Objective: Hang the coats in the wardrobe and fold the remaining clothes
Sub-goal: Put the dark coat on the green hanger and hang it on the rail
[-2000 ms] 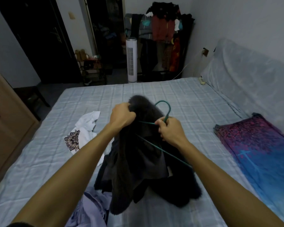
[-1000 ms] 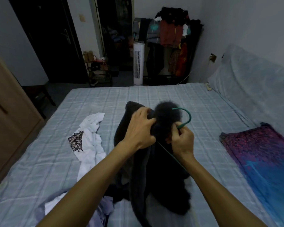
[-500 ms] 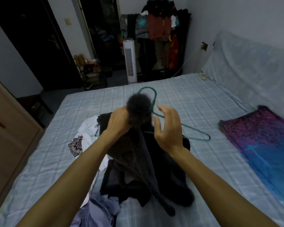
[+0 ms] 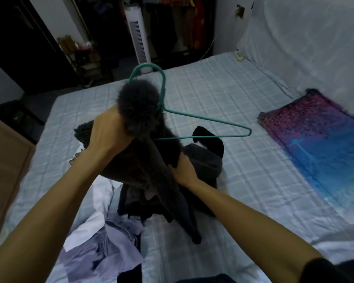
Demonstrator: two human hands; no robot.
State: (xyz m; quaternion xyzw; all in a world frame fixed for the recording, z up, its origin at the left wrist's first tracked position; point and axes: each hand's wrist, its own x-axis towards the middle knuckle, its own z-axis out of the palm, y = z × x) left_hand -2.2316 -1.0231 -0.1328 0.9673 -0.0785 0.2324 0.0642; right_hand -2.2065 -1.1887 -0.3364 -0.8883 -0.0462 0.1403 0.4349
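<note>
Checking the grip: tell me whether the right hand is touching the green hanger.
Apart. The head view shows the right hand gripping the dark coat lower down, with coat fabric between it and the bare wire of the hanger.

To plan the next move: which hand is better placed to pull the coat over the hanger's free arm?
The right hand, probably: it is at the coat just below the hanger's bare arm; the left hand grips the collar.

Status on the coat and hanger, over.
Left hand grips dark fuzzy coat at collar; right hand holds its side. Teal wire hanger: one arm bare. Loose clothes piled beneath.
</note>
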